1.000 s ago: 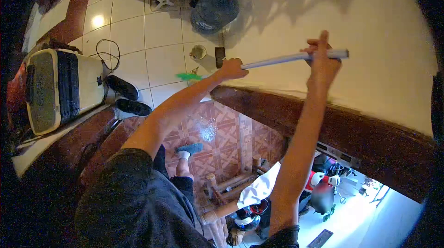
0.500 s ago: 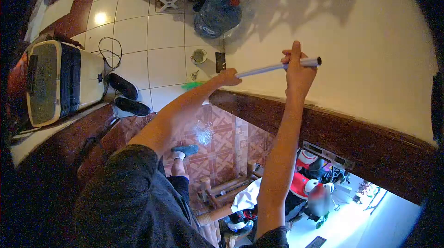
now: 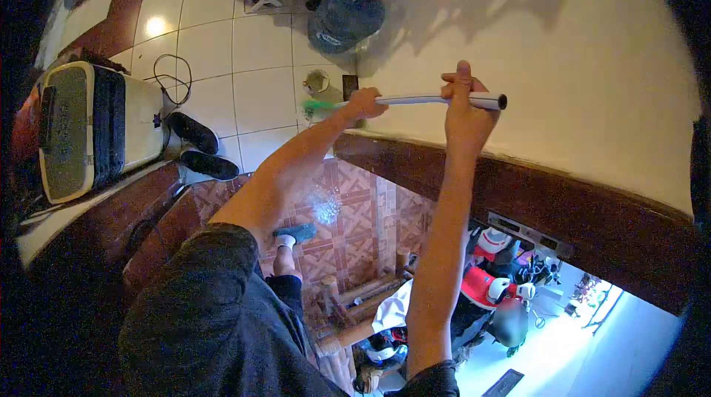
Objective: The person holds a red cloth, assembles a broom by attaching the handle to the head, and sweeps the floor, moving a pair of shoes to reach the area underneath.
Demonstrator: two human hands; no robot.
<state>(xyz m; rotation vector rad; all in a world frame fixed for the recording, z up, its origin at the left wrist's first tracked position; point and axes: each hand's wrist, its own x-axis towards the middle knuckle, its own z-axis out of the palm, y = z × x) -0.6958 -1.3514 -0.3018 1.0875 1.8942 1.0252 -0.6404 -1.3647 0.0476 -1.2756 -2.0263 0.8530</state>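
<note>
A pale pole [image 3: 415,99] lies nearly level between my hands, its dark hollow end pointing right. My left hand [image 3: 364,103] is closed round its left part. Near the hollow end my right hand [image 3: 468,109] holds it, thumb pointing up. Green bristles [image 3: 320,105] show beyond my left hand, just above the tiled floor [image 3: 262,101]; my hand and forearm hide where they join the pole. A round container [image 3: 316,81] and a small dark flat piece [image 3: 350,87] are close to the bristles.
A large blue bottle [image 3: 346,18] with a red cap stands by the wall [image 3: 592,101]. Dark shoes [image 3: 194,134] and a cream-and-black appliance [image 3: 104,130] are at left. Lower right, beyond the dark wooden frame [image 3: 563,204], are a person in white and red-and-white motorbikes [image 3: 485,287].
The pole has turned from slanting to nearly level. Its green bristles have moved up toward the round container. Both hands have shifted slightly left and still hold the pole.
</note>
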